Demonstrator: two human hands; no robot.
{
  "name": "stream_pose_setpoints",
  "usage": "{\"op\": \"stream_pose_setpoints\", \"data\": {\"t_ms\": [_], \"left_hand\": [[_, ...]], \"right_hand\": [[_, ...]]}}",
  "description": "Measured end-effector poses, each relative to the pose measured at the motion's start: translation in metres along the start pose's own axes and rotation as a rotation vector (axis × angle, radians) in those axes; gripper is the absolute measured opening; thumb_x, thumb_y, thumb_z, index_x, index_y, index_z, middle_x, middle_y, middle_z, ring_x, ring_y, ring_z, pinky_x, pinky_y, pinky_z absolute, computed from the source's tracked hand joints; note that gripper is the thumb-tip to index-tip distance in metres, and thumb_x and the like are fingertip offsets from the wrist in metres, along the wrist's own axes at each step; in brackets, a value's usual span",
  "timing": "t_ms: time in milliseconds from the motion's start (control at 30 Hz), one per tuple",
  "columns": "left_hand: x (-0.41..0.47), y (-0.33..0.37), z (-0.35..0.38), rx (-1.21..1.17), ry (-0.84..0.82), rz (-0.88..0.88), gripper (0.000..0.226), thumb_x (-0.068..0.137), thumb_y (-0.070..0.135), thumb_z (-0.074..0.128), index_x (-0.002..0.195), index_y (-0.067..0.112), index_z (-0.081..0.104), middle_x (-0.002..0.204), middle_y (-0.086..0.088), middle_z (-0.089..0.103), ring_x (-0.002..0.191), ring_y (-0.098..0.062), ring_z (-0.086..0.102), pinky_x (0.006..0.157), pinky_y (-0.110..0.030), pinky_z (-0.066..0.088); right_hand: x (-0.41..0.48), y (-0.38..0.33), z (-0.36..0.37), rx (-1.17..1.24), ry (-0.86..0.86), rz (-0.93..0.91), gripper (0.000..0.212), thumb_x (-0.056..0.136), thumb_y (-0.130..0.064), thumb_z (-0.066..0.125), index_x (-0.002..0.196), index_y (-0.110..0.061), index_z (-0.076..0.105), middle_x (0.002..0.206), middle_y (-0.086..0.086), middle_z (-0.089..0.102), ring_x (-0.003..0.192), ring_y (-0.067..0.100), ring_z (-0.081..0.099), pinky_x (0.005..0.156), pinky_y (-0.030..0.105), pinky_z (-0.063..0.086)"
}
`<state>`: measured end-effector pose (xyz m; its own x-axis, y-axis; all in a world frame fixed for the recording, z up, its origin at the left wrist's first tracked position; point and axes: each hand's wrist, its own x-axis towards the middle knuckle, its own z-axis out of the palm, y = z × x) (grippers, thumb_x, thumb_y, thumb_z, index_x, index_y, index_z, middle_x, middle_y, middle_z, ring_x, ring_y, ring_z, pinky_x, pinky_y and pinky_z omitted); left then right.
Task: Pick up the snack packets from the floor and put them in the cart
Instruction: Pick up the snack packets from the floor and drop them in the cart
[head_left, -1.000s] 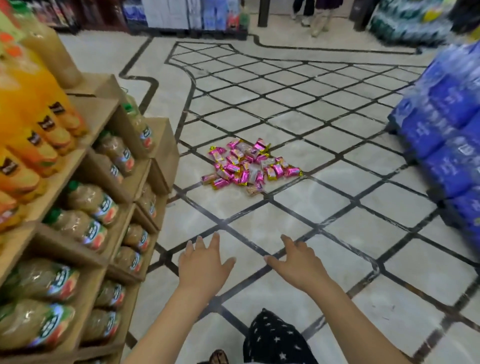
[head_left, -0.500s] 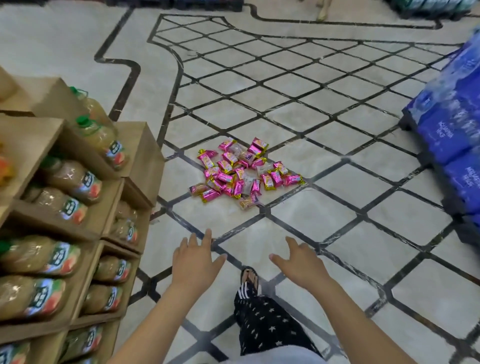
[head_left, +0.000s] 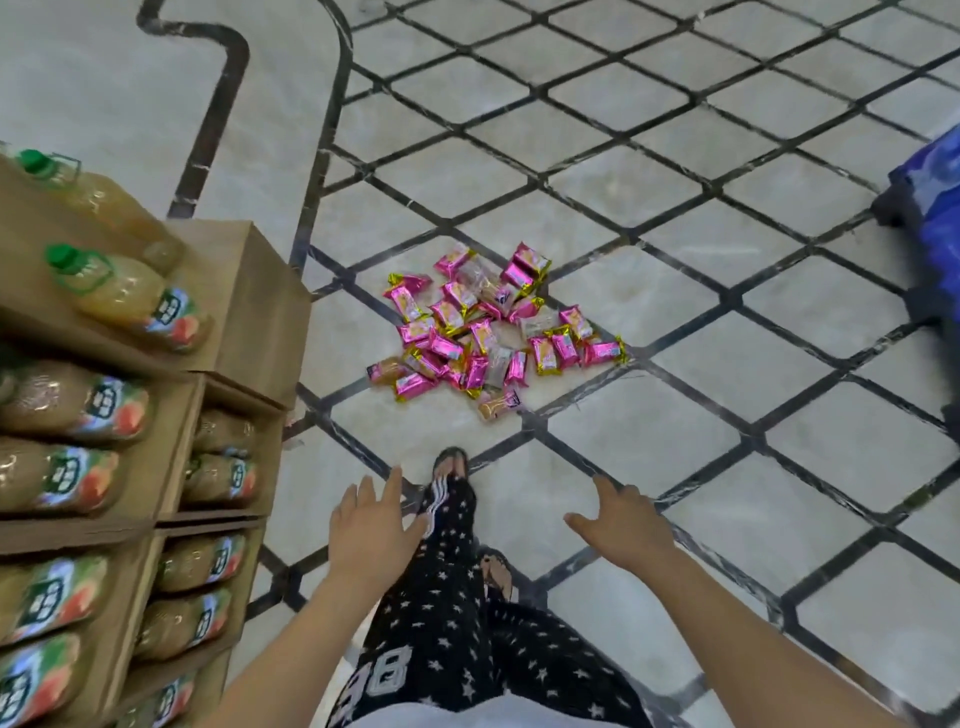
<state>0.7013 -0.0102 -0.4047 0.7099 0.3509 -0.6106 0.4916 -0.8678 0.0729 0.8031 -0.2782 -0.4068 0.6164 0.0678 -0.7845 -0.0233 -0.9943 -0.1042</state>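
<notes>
Bright pink with gold edges on the snack packets (head_left: 488, 332). Pale marbled floor (head_left: 649, 431) crossed by a dark diamond grid. Black trousers (head_left: 447, 623) dotted with white stars. Brown shelf (head_left: 260, 312), green-capped amber bottles (head_left: 124, 291). Blue packs (head_left: 935, 218).

Bright, even light, weak shadows. Soft glare on glossy pale marble floor (head_left: 644, 431). Edges bend; amber plastic juice bottles (head_left: 78, 395) smeared.

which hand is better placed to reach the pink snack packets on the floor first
Right, narrowly. Both the left hand and right hand are open, empty and short of the pile of pink foil snack packets. The sandalled foot stands beside the left hand; bare tiled floor lies ahead of the right.
</notes>
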Motion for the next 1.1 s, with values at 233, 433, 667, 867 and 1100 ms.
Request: {"op": "stream_pose_setpoints", "data": {"t_ms": [233, 433, 667, 867, 1100], "left_hand": [[0.151, 0.018, -0.001, 0.092, 0.006, 0.073, 0.076, 0.096, 0.063, 0.035, 0.156, 0.025, 0.008, 0.16, -0.017, 0.016, 0.147, -0.033, 0.016, 0.117, -0.041, 0.022], [0.333, 0.022, 0.058, 0.193, 0.016, 0.121, 0.08, 0.095, 0.063, 0.037, 0.156, 0.026, 0.003, 0.161, -0.021, 0.007, 0.148, -0.037, 0.012, 0.12, -0.046, 0.019], [0.557, 0.008, 0.166, 0.207, 0.162, 0.295, 0.096, 0.086, 0.057, 0.062, 0.152, 0.031, -0.002, 0.161, -0.019, 0.015, 0.146, -0.043, 0.018, 0.115, -0.054, 0.022], [0.695, 0.0, 0.239, 0.303, 0.237, 0.448, 0.097, 0.087, 0.059, 0.058, 0.151, 0.043, -0.013, 0.164, -0.009, -0.005, 0.15, -0.034, -0.006, 0.119, -0.047, -0.001], [0.756, -0.005, 0.258, 0.312, 0.414, 0.66, 0.096, 0.066, 0.053, 0.079, 0.149, 0.029, 0.035, 0.092, -0.018, 0.059, 0.087, -0.039, 0.057, 0.09, -0.052, 0.045]], "right_hand": [[0.133, -0.028, -0.021, 0.059, 0.024, 0.046, 0.078, 0.09, -0.063, 0.045, 0.152, -0.023, 0.02, 0.145, 0.018, 0.038, 0.133, 0.036, 0.038, 0.1, 0.041, 0.04], [0.31, -0.082, 0.021, 0.162, 0.026, 0.004, 0.081, 0.087, -0.065, 0.048, 0.152, -0.026, 0.02, 0.139, 0.017, 0.046, 0.126, 0.036, 0.046, 0.098, 0.042, 0.046], [0.545, -0.138, 0.119, 0.267, 0.133, -0.087, 0.086, 0.087, -0.058, 0.054, 0.154, -0.024, 0.013, 0.133, 0.018, 0.05, 0.123, 0.036, 0.047, 0.099, 0.043, 0.044], [0.675, -0.173, 0.215, 0.402, 0.247, -0.075, 0.103, 0.083, -0.074, 0.046, 0.148, -0.037, -0.026, 0.146, 0.022, 0.037, 0.128, 0.039, 0.042, 0.103, 0.048, 0.041], [0.707, -0.187, 0.246, 0.758, 0.457, -0.129, 0.093, 0.093, -0.041, 0.059, 0.142, -0.046, -0.02, 0.142, 0.014, 0.044, 0.123, 0.031, 0.049, 0.098, 0.036, 0.042]]}}
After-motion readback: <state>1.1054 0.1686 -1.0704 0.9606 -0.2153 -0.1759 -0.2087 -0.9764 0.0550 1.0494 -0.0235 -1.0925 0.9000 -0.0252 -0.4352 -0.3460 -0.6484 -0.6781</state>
